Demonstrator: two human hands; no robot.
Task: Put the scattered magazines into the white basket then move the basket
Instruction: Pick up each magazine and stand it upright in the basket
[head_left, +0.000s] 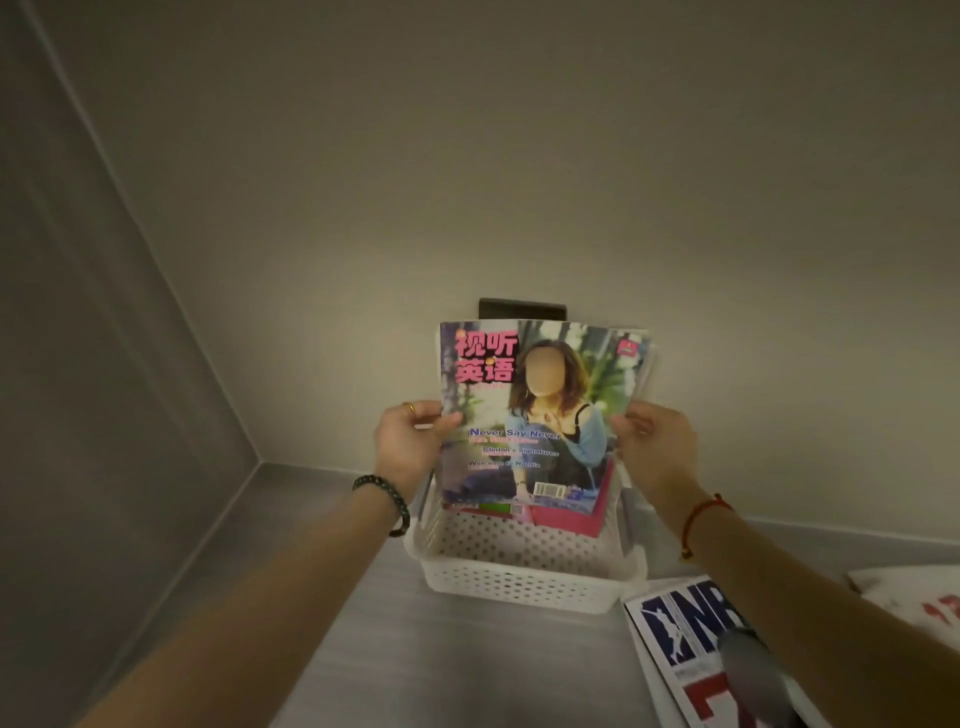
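Observation:
A white perforated basket (524, 582) stands on a grey surface against the back wall. A stack of magazines (524, 415) stands upright in it, leaning toward the wall; the front cover shows a seated woman and pink lettering. My left hand (405, 447) grips the stack's left edge, thumb on the cover. My right hand (657, 447) grips its right edge. A pink-covered magazine (566, 514) shows behind the front one at the bottom right. Another magazine with a blue and red sports logo (685, 644) lies flat to the right of the basket.
A white paper or magazine with red print (919, 603) lies at the far right edge. A dark wall plate (519, 308) sits behind the stack. The side wall meets the back wall at the left corner (258, 462). A grey blurred object (753, 670) overlaps my right forearm.

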